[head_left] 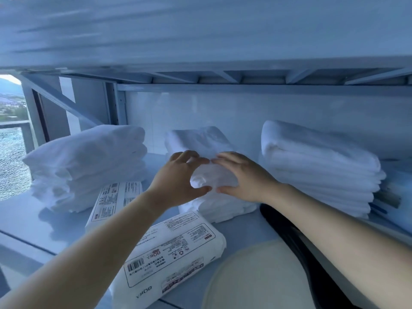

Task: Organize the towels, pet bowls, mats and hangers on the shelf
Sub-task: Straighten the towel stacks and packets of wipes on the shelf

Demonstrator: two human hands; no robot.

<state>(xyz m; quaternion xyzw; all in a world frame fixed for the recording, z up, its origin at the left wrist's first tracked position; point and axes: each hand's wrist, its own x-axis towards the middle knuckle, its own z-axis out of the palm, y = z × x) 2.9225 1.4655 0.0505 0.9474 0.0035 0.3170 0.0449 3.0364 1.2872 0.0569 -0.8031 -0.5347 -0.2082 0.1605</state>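
Left forearm (100, 239): bare, enters from the lower left of the frame and extends up toward the centre. Right forearm (334, 224): bare, enters from the lower right and extends up and left. Left hand (178, 177) and right hand (243, 177): side by side at frame centre, fingertips nearly meeting. Fingers curve above and thumbs below, gripping the folded towel (213, 177) between them.

On the shelf (26, 219), the middle stack (198, 139) has a towel (211, 177) on top. The left stack (89, 161) lies at its 9 o'clock, the right stack (316, 166) at 3. The rear pack (113, 197) and front pack (174, 248) lie at 7, a mat (256, 275) at 5.
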